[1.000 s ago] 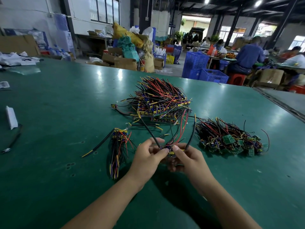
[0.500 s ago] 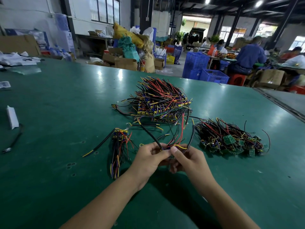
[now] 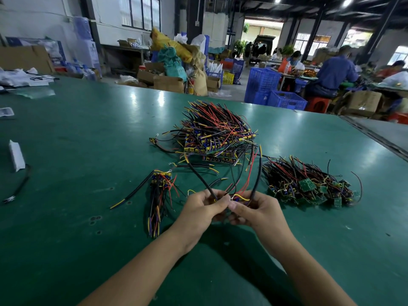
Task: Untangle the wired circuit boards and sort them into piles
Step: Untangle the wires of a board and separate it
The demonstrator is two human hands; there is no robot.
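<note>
My left hand [image 3: 202,208] and my right hand [image 3: 254,209] meet just above the green table [image 3: 77,151], both pinched on one small wired circuit board [image 3: 237,198] whose black, red and yellow wires fan up between them. The board itself is mostly hidden by my fingers. Behind them lies a big tangled heap of wired boards [image 3: 217,133]. To the right sits a pile of green boards with wires [image 3: 309,184]. Left of my hands lies a small straight bundle of wired boards [image 3: 160,195].
A white folded piece [image 3: 16,154] and a black cable [image 3: 18,187] lie at the table's left side. The table's right edge [image 3: 375,138] runs diagonally. Blue crates [image 3: 273,89], cardboard boxes and seated people are beyond the far edge.
My hands have shifted slightly forward and closer together on the board. Its wires have pulled more free of the big heap and stand higher between my hands.
</note>
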